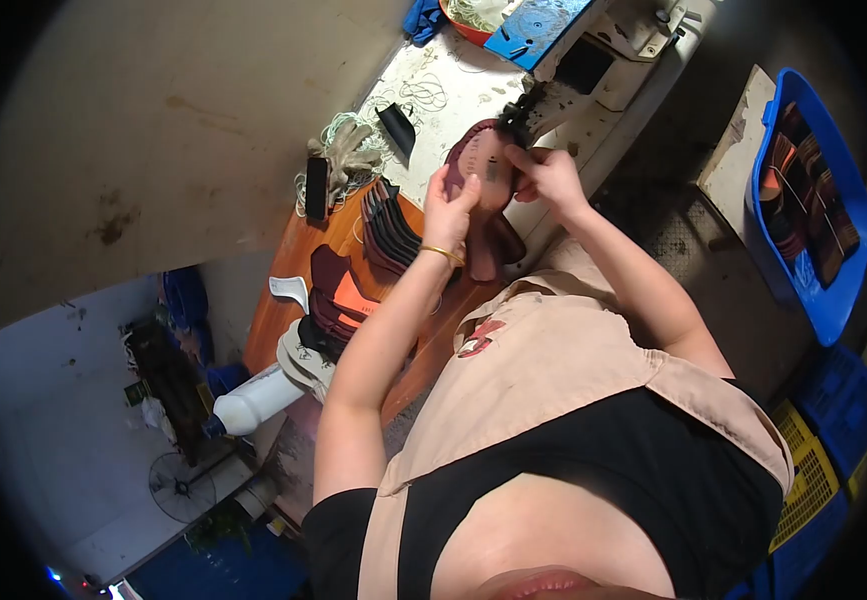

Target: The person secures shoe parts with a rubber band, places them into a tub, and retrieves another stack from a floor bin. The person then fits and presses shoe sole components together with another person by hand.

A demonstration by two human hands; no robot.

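Black shirt (593, 480) and beige apron (543, 350) are closest; past them I see one maroon piece (488, 225), held over the table's edge. Left hand (450, 208) grips its left side, thumb on top; right hand (545, 182) pinches its right edge narrowly. Beside it, dark pieces (385, 232) lie stacked on a wooden board (288, 250); to the right is a blue basket (851, 205).

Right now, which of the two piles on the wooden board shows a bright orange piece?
The maroon pile, nearer the white bottle: an orange piece stands out there; the fanned pile looks mostly dark.
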